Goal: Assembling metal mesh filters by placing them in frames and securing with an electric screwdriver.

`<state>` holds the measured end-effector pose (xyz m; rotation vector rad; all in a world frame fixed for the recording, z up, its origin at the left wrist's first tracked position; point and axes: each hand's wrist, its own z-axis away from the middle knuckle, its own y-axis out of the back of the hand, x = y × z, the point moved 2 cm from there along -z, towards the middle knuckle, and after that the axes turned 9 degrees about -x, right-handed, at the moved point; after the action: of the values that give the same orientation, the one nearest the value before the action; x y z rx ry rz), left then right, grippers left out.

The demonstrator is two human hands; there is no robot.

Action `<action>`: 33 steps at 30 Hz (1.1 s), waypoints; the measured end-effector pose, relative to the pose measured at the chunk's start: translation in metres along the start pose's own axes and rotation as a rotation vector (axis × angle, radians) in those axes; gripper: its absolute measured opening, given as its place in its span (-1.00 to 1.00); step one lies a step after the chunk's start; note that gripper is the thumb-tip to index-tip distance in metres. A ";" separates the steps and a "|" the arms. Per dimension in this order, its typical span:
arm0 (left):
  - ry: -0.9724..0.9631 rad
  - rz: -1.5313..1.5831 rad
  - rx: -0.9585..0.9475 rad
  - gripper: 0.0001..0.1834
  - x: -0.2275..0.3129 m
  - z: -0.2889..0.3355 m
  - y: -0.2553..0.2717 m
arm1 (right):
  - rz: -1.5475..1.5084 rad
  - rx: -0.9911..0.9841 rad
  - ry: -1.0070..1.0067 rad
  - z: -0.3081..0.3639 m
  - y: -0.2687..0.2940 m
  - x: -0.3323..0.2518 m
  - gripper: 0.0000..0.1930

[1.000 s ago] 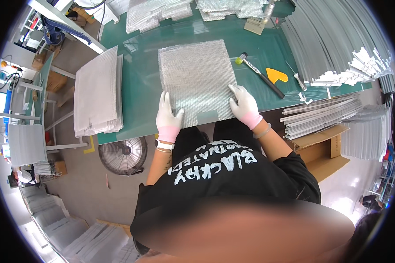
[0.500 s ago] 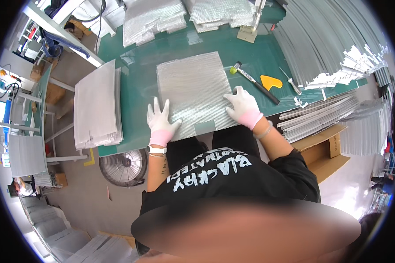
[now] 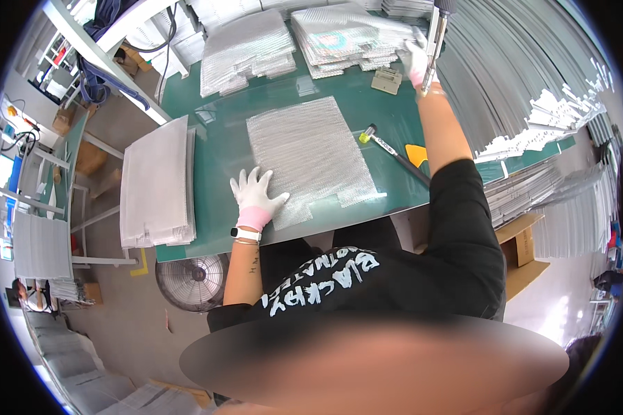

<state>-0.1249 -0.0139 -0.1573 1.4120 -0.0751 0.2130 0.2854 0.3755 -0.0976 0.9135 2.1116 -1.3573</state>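
A translucent, finely textured plastic sheet with a notched near edge lies flat on the green table. My left hand, in a white glove with a pink cuff, rests with spread fingers on its near left edge. My right arm stretches to the far right. There my gloved right hand is at the right edge of a stack of similar sheets, beside an upright metal post. Its fingers are blurred and partly behind the post, so their grip is hidden.
A mallet and a yellow scraper, partly covered by my arm, lie right of the sheet. Another sheet stack stands at the back, and one at the left. Long grey strips fill the right side. A floor fan stands below.
My right hand has left the sheet's near right edge and reached to the far right stack. My left hand stays on the sheet, which looks slightly turned. The view has shifted a little.
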 end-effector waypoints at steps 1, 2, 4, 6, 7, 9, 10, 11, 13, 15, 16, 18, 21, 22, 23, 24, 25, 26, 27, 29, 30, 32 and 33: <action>0.021 0.005 0.026 -0.18 -0.002 0.003 -0.004 | 0.219 -0.111 0.046 0.022 -0.025 -0.007 -0.44; 0.045 0.014 0.055 -0.16 -0.005 0.010 -0.007 | 0.164 -0.123 0.014 0.041 -0.056 -0.015 -0.48; 0.032 0.019 0.145 -0.10 0.001 0.019 -0.002 | 0.181 -0.166 -0.035 0.086 -0.083 -0.036 -0.48; 0.008 0.019 0.237 -0.05 0.003 0.022 0.001 | 0.249 -0.208 -0.079 0.134 -0.099 -0.049 -0.44; -0.057 0.110 0.419 -0.02 0.003 0.029 0.003 | 0.253 -0.207 -0.104 0.162 -0.110 -0.051 -0.44; -0.120 0.200 0.595 0.02 0.002 0.042 0.004 | 0.406 -0.235 -0.263 0.214 -0.109 -0.047 -0.45; -0.231 1.061 0.527 0.02 -0.002 0.049 0.004 | 0.455 -0.224 -0.296 0.243 -0.125 -0.045 -0.46; -0.324 1.920 0.383 0.02 0.000 0.054 0.003 | 0.505 -0.211 -0.329 0.270 -0.144 -0.042 -0.46; -0.157 1.688 0.368 0.02 0.018 0.067 0.019 | 0.608 -0.258 -0.308 0.313 -0.146 -0.026 -0.47; 0.124 1.203 0.335 0.04 0.035 0.076 0.026 | 0.887 -0.360 -0.300 0.333 -0.141 -0.019 -0.49; 0.105 0.935 0.509 -0.03 0.038 0.073 0.024 | 1.005 -0.390 -0.241 0.337 -0.143 -0.020 -0.53; 0.041 0.701 0.458 -0.08 0.030 0.066 0.019 | 1.103 -0.403 -0.192 0.336 -0.150 -0.021 -0.54; 0.012 0.487 0.384 -0.20 0.032 0.058 0.019 | 1.257 -0.425 -0.134 0.334 -0.152 -0.020 -0.56; 0.019 0.452 0.352 -0.22 0.031 0.054 0.015 | 1.300 -0.443 -0.149 0.334 -0.151 -0.018 -0.57; 0.026 0.417 0.323 -0.24 0.029 0.050 0.010 | 1.343 -0.461 -0.162 0.335 -0.150 -0.016 -0.58; 0.027 0.417 0.322 -0.24 0.028 0.047 0.006 | 1.343 -0.462 -0.164 0.337 -0.148 -0.013 -0.58; 0.064 0.359 0.270 -0.24 0.026 0.044 0.000 | 1.400 -0.486 -0.156 0.340 -0.144 -0.008 -0.58; 0.101 0.300 0.218 -0.24 0.024 0.041 -0.006 | 1.457 -0.509 -0.148 0.342 -0.141 -0.004 -0.58; 0.102 0.302 0.217 -0.24 0.023 0.040 -0.011 | 1.458 -0.510 -0.149 0.343 -0.138 0.000 -0.58; 0.115 0.245 0.194 -0.23 0.022 0.039 -0.017 | 1.553 -0.554 -0.156 0.346 -0.134 0.005 -0.58; 0.113 0.244 0.192 -0.23 0.022 0.038 -0.016 | 1.553 -0.551 -0.157 0.345 -0.133 0.005 -0.58; 0.101 0.285 0.183 -0.23 0.021 0.037 -0.015 | 1.562 -0.575 -0.170 0.342 -0.132 0.004 -0.57; 0.099 0.286 0.181 -0.23 0.020 0.037 -0.016 | 1.564 -0.573 -0.172 0.342 -0.131 0.005 -0.57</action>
<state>-0.0994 -0.0504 -0.1632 1.5661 -0.1804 0.5368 0.1950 0.0260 -0.1590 1.5019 0.8928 0.0022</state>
